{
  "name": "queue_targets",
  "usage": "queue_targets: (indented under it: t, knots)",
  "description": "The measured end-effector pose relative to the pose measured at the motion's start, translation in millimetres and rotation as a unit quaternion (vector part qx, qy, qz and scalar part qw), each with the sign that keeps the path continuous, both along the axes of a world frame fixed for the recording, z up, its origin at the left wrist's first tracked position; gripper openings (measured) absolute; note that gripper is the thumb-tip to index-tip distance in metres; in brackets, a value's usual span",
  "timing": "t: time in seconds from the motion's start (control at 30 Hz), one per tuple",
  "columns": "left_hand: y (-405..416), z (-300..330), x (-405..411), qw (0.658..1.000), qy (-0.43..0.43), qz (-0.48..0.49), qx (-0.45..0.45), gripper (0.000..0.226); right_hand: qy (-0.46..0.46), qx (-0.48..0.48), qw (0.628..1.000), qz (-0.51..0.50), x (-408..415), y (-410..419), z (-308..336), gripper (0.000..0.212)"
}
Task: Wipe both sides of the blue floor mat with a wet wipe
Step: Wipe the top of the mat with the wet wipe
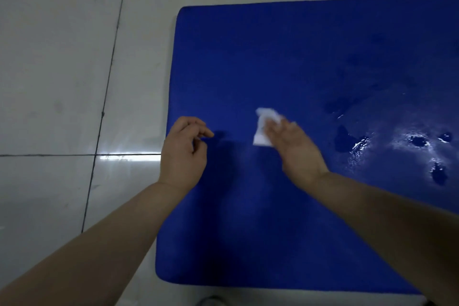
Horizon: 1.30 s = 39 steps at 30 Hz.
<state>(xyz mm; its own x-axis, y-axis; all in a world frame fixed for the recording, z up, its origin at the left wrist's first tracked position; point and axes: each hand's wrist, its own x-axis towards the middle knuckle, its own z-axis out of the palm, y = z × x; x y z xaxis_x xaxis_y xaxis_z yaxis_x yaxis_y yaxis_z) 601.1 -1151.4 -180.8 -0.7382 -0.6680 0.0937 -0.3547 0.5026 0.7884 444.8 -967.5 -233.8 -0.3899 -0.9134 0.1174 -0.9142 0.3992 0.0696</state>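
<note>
Both forearms come in from the near side, over the blue floor mat (285,62), which lies flat on the pale tiled floor (62,57) and fills most of the view. As I judge, the mat is soft and light, a foam sheet that bends easily, so for turning it is better to take it at its left edge or a rounded corner with both hands, not in the middle. On its right part there are dark wet patches and shine — probably slippery there.

Over the left edge of the mat the left hand (182,154) hovers with fingers loosely curled, holding nothing. Near the middle of the mat the right hand (295,146) presses the wet wipe (263,126) down with fingers nearly straight and together; the wipe is thin, limp, and it will crumple under a push.

The right side of the mat is cut off by the frame, its underside is hidden, and the right hand is blurred — I cannot tell if the thumb pinches the wipe
</note>
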Motion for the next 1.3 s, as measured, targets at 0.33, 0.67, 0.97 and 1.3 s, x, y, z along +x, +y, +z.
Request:
queue_targets:
  t: [0.33,0.67,0.97,1.3]
  knots:
    - [3,-3,2,1.0,-0.012,-0.01,-0.001,0.031,-0.073,0.035,0.976,0.2,52,57,0,0.068]
    - [0,-2,0,1.0,-0.006,0.004,-0.009,0.031,-0.048,0.069,0.979,0.185,63,72,2,0.08]
    - [5,-6,9,1.0,-0.028,-0.013,-0.002,0.032,-0.024,0.057,0.997,-0.042,-23,27,2,0.084]
    - [6,-4,10,1.0,-0.025,-0.004,0.002,0.034,-0.164,0.043,0.98,-0.108,-16,39,12,0.053]
